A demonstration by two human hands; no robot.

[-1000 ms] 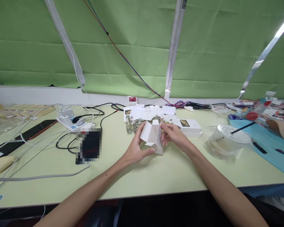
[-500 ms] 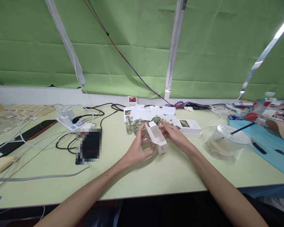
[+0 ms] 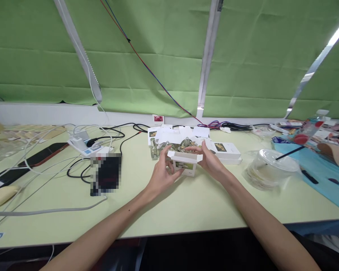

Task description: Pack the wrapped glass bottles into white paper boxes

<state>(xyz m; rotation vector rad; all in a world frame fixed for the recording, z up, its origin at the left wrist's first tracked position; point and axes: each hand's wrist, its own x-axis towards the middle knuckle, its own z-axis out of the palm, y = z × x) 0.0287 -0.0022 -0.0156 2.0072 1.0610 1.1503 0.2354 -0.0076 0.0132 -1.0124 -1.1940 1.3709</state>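
Observation:
A small white carton (image 3: 190, 172) with a picture on its front stands upright on the table, its top flaps lifted. My left hand (image 3: 160, 176) grips it from the left, thumb across the front and fingers at the back edge. On the right, my right hand (image 3: 211, 162) has its fingers apart, reaching over the carton's right flap; whether they touch it I cannot tell. Just behind are a round glass bottle (image 3: 186, 142) and a second one (image 3: 166, 144), partly covered by my hands. A slim glass bottle (image 3: 153, 149) stands left of them.
White printed boxes (image 3: 227, 149) lie to the right, and flattened white cartons (image 3: 172, 134) behind. A clear plastic tub (image 3: 271, 167) with a black straw stands further right. Left are a power strip (image 3: 94, 150), cables and a blurred-out dark object (image 3: 109, 174).
The carton has gone from tilted in the air to upright on the table, with its picture side towards me. My right hand's fingers have spread away from it.

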